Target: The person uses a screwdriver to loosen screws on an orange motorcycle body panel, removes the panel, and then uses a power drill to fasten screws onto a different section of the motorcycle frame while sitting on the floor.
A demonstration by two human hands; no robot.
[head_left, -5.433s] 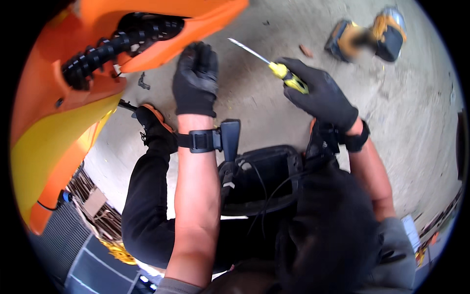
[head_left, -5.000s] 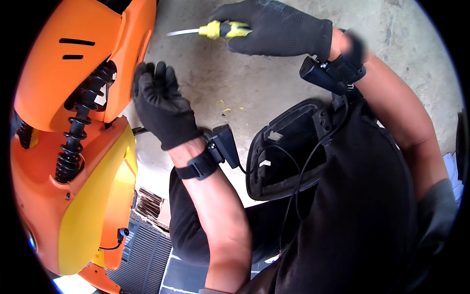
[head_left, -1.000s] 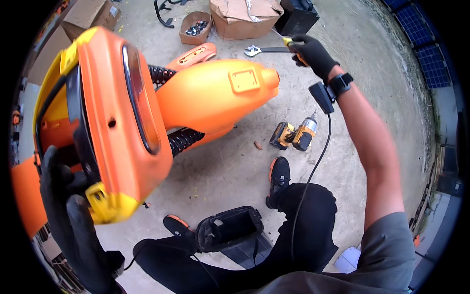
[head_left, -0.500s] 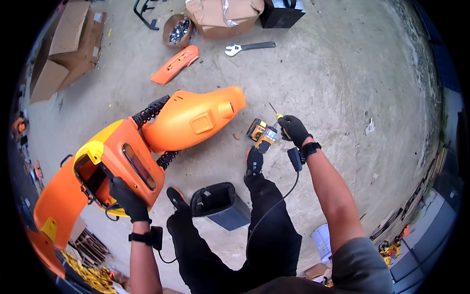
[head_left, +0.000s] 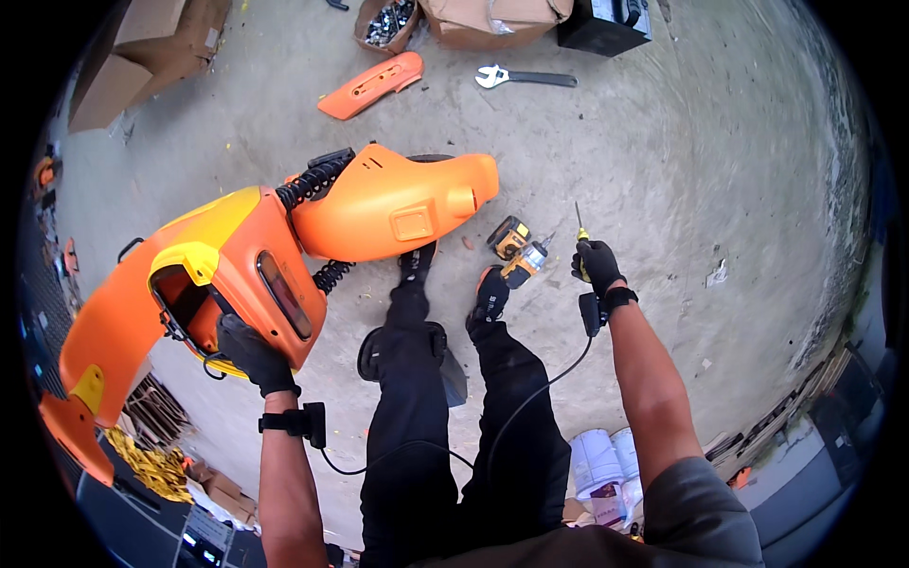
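My right hand, black-gloved, is closed round the yellow handle of a screwdriver, its thin shaft pointing away from me. Just left of it a yellow-and-black cordless drill lies on the floor by my right shoe. At the left, a big orange-and-yellow scooter body lies on its side, with an orange fender and two black coil springs. My left hand, also gloved, grips the body's edge beside its dark opening; its fingertips are partly hidden.
Beyond lie an orange cover piece, an adjustable wrench, a box of metal fasteners, a cardboard box and a black battery-like block. A dark bin stands partly behind my left leg. White buckets are near my right side.
My left leg has stepped forward past the bin, its foot now by the fender. My right hand has drawn the screwdriver away from the drill and turned it more upright. My left hand stays on the body.
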